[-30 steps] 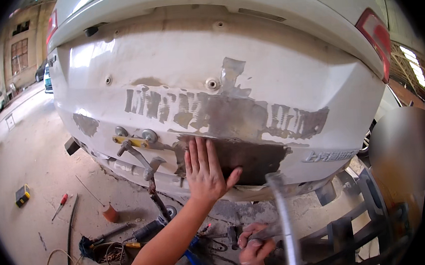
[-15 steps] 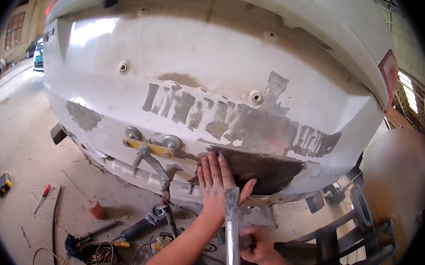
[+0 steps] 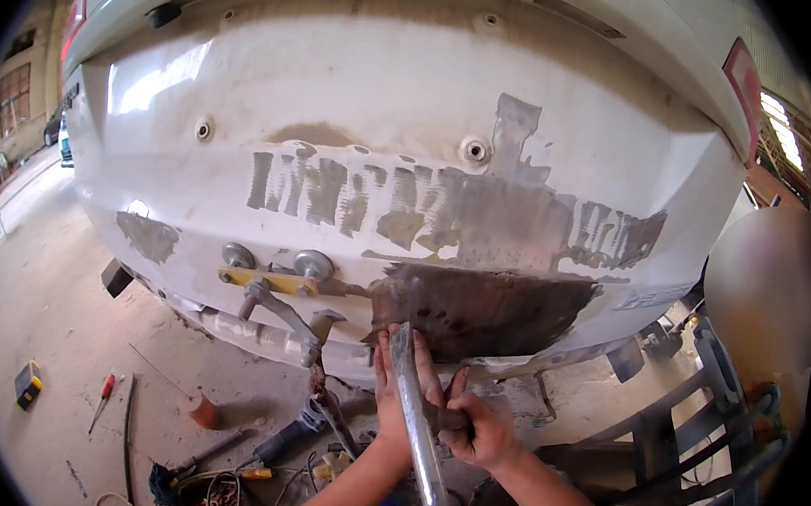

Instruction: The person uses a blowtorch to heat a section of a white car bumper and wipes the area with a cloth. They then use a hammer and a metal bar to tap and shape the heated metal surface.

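A white car's rear panel (image 3: pixel 345 64) fills the middle, with sanded grey strips and a dark bare-metal patch (image 3: pixel 485 309) low down. My left hand (image 3: pixel 393 414) has its fingers stretched upward, fingertips at the lower left edge of that patch; the hammer partly covers it. In my right hand (image 3: pixel 484 429) is the dark handle of a body hammer, fingers wrapped round it. The hammer's long silver head (image 3: pixel 419 431) stands nearly upright in front of my left hand. Left of the patch, a yellow bar puller (image 3: pixel 271 279) with round pads rests against the panel.
On the floor at left lie a yellow-black box (image 3: pixel 28 384), a red screwdriver (image 3: pixel 102 403), an orange-red cup-shaped thing (image 3: pixel 204 413) and a black rod (image 3: pixel 131 460). A tray of small parts (image 3: pixel 218 496) sits among cables. Dark metal framing (image 3: pixel 671 422) stands at lower right.
My left hand has slid down and left, off most of the dark patch. My right hand has risen toward it, and the hammer head has moved up and left across my left hand.
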Action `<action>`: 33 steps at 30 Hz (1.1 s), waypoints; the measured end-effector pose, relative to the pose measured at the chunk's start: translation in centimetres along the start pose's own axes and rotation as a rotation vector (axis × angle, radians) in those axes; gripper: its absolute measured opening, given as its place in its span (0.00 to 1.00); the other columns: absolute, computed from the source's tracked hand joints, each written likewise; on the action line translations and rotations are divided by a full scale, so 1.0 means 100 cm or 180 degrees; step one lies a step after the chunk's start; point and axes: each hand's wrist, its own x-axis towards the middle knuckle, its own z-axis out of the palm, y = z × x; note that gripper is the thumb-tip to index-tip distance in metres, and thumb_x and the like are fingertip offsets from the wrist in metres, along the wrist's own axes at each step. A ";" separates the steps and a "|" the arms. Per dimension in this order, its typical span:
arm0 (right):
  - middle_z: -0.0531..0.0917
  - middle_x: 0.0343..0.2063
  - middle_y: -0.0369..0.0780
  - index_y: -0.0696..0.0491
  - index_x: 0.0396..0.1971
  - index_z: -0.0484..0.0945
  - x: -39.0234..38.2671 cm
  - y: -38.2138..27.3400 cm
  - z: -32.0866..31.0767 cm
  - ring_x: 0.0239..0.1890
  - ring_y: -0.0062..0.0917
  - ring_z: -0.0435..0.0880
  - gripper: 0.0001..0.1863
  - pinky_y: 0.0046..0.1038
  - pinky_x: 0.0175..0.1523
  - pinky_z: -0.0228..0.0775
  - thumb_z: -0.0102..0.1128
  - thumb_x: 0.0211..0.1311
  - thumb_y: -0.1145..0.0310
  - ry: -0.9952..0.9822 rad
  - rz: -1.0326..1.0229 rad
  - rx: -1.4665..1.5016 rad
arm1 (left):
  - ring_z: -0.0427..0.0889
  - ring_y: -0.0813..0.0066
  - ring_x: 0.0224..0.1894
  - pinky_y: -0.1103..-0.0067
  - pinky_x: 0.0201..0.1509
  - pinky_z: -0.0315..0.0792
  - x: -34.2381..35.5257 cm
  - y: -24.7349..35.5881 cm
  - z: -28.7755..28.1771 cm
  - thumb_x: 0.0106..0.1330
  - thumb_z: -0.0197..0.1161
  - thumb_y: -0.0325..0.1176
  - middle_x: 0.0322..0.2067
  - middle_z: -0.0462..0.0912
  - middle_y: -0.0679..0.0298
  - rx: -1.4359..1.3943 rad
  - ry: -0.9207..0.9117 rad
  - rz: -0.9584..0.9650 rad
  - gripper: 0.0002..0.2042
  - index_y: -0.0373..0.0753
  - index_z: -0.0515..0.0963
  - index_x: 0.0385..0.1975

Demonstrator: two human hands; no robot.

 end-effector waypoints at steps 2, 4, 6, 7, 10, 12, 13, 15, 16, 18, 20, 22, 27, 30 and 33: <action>0.76 0.18 0.39 0.53 0.29 0.74 -0.003 0.008 0.006 0.20 0.33 0.78 0.20 0.30 0.27 0.70 0.63 0.57 0.49 0.0031 0.0196 0.0268 | 0.59 0.33 0.63 0.53 0.67 0.56 -0.006 0.002 -0.002 0.60 0.58 0.55 0.58 0.63 0.34 -0.0041 -0.0174 -0.0050 0.42 0.22 0.58 0.61; 0.75 0.17 0.39 0.53 0.28 0.74 0.002 0.002 0.003 0.20 0.35 0.78 0.21 0.31 0.27 0.70 0.63 0.58 0.48 0.0029 0.0190 0.0305 | 0.59 0.33 0.64 0.54 0.67 0.55 -0.011 0.002 -0.003 0.60 0.58 0.55 0.59 0.63 0.33 0.0106 -0.0286 -0.0003 0.42 0.21 0.57 0.62; 0.75 0.17 0.39 0.52 0.27 0.74 0.009 0.000 0.002 0.20 0.35 0.78 0.21 0.31 0.27 0.70 0.62 0.58 0.48 0.0082 -0.0022 0.0338 | 0.62 0.33 0.62 0.55 0.68 0.54 -0.009 0.005 -0.012 0.60 0.57 0.51 0.58 0.63 0.32 0.0261 -0.0279 0.0066 0.42 0.21 0.53 0.63; 0.75 0.16 0.39 0.52 0.27 0.74 0.014 0.000 0.002 0.19 0.35 0.78 0.21 0.31 0.26 0.70 0.62 0.58 0.48 0.0135 -0.0240 0.0354 | 0.63 0.33 0.61 0.55 0.68 0.54 -0.007 0.004 -0.016 0.60 0.56 0.49 0.58 0.63 0.32 0.0317 -0.0245 0.0141 0.41 0.21 0.52 0.64; 0.74 0.15 0.39 0.51 0.25 0.73 0.013 0.005 0.005 0.18 0.34 0.77 0.21 0.31 0.25 0.69 0.62 0.58 0.47 0.0154 -0.0123 0.0161 | 0.66 0.34 0.59 0.56 0.68 0.54 -0.006 0.003 -0.023 0.57 0.55 0.44 0.59 0.63 0.32 0.0364 -0.0238 0.0295 0.42 0.21 0.49 0.65; 0.74 0.15 0.38 0.51 0.25 0.73 0.013 0.007 0.005 0.17 0.33 0.77 0.21 0.31 0.24 0.68 0.61 0.58 0.47 0.0131 -0.0009 0.0126 | 0.66 0.35 0.60 0.56 0.68 0.55 -0.010 -0.001 -0.021 0.56 0.56 0.44 0.59 0.62 0.31 0.0409 -0.0345 0.0366 0.42 0.21 0.49 0.65; 0.73 0.15 0.38 0.51 0.25 0.73 0.013 0.007 0.003 0.17 0.33 0.77 0.21 0.31 0.24 0.68 0.62 0.58 0.46 0.0130 -0.0053 0.0201 | 0.66 0.36 0.60 0.56 0.68 0.55 -0.008 0.001 -0.022 0.56 0.57 0.43 0.59 0.62 0.31 0.0498 -0.0311 0.0362 0.42 0.21 0.49 0.65; 0.73 0.14 0.38 0.50 0.24 0.72 0.012 0.004 0.000 0.16 0.32 0.76 0.22 0.31 0.23 0.67 0.62 0.57 0.45 0.0142 -0.0243 0.0211 | 0.66 0.35 0.60 0.55 0.68 0.55 -0.007 0.003 -0.024 0.55 0.57 0.43 0.58 0.63 0.32 0.0435 -0.0272 0.0327 0.43 0.21 0.48 0.65; 0.73 0.14 0.38 0.50 0.24 0.72 0.013 0.005 0.000 0.16 0.32 0.76 0.22 0.31 0.23 0.67 0.62 0.57 0.45 0.0159 -0.0368 0.0257 | 0.66 0.35 0.59 0.55 0.68 0.54 -0.006 0.005 -0.025 0.55 0.58 0.43 0.58 0.63 0.32 0.0404 -0.0253 0.0312 0.43 0.21 0.48 0.65; 0.73 0.15 0.38 0.51 0.24 0.72 0.016 0.006 -0.004 0.16 0.32 0.76 0.23 0.31 0.23 0.67 0.62 0.57 0.44 0.0173 -0.0614 0.0312 | 0.65 0.34 0.60 0.55 0.67 0.56 -0.004 0.008 -0.029 0.54 0.60 0.44 0.59 0.61 0.31 0.0351 -0.0312 0.0284 0.45 0.20 0.49 0.65; 0.73 0.15 0.37 0.50 0.24 0.72 0.013 0.013 -0.001 0.16 0.32 0.76 0.23 0.31 0.23 0.67 0.61 0.57 0.44 0.0127 -0.0322 0.0204 | 0.63 0.33 0.61 0.55 0.67 0.56 -0.008 0.002 -0.025 0.53 0.61 0.46 0.60 0.59 0.30 0.0406 -0.0419 0.0341 0.46 0.19 0.49 0.64; 0.72 0.15 0.37 0.50 0.24 0.72 0.012 0.014 0.000 0.16 0.32 0.76 0.23 0.31 0.23 0.67 0.61 0.57 0.43 0.0145 -0.0344 0.0131 | 0.62 0.32 0.61 0.54 0.67 0.55 -0.005 0.006 -0.026 0.54 0.61 0.46 0.61 0.56 0.29 0.0225 -0.0305 0.0282 0.44 0.19 0.52 0.63; 0.73 0.15 0.37 0.49 0.24 0.71 0.014 0.011 -0.001 0.17 0.35 0.76 0.23 0.33 0.22 0.67 0.62 0.55 0.44 0.0103 -0.0313 -0.0055 | 0.61 0.33 0.62 0.53 0.66 0.56 -0.006 0.007 -0.028 0.57 0.60 0.43 0.62 0.55 0.29 0.0420 -0.0332 0.0430 0.39 0.17 0.55 0.61; 0.73 0.16 0.37 0.48 0.24 0.71 0.011 0.019 0.002 0.16 0.35 0.76 0.22 0.34 0.21 0.67 0.62 0.54 0.44 0.0133 -0.0412 -0.0033 | 0.61 0.33 0.63 0.54 0.66 0.56 -0.006 0.006 -0.026 0.58 0.59 0.43 0.63 0.54 0.30 0.0381 -0.0374 0.0310 0.39 0.17 0.56 0.61; 0.74 0.16 0.37 0.48 0.24 0.70 0.014 0.011 0.000 0.16 0.35 0.76 0.22 0.33 0.21 0.67 0.62 0.54 0.44 0.0192 -0.0835 -0.0001 | 0.58 0.35 0.65 0.55 0.68 0.54 -0.004 0.005 -0.024 0.58 0.57 0.44 0.62 0.54 0.29 0.0329 -0.0217 0.0315 0.40 0.17 0.53 0.62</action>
